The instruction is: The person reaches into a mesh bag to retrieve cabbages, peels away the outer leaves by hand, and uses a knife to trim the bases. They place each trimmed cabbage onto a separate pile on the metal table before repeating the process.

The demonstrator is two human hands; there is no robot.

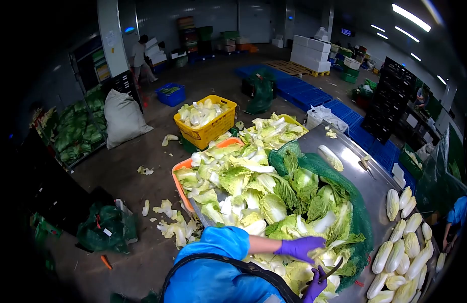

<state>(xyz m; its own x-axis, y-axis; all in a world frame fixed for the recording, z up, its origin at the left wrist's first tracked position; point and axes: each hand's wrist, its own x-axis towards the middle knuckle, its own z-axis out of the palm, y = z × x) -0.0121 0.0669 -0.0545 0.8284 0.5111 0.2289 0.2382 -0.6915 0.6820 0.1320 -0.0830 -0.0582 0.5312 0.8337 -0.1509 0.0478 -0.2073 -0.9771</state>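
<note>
My left hand point(300, 247), in a purple glove, reaches across the leafy pile with its fingers closed on a napa cabbage point(325, 256); the fingertips are slightly blurred and partly hidden. Close to the bottom edge, my right hand point(315, 286), also gloved in purple, is wrapped round a knife point(332, 269) with a dark, curved blade. The blade points up and right beside the cabbage. Around both hands lie loose cabbage leaves point(274, 208) and whole green heads point(322, 202) spilling from a green mesh bag point(358, 202).
Trimmed napa cabbages point(395, 255) lie on the metal table point(367, 189) at right, near another knife point(367, 164). An orange-rimmed bin point(179, 177) and yellow crate point(208, 132) hold leaves and cabbage pieces. Scraps litter the floor. One person point(139, 58) is at back left; another's blue sleeve point(458, 209) shows right.
</note>
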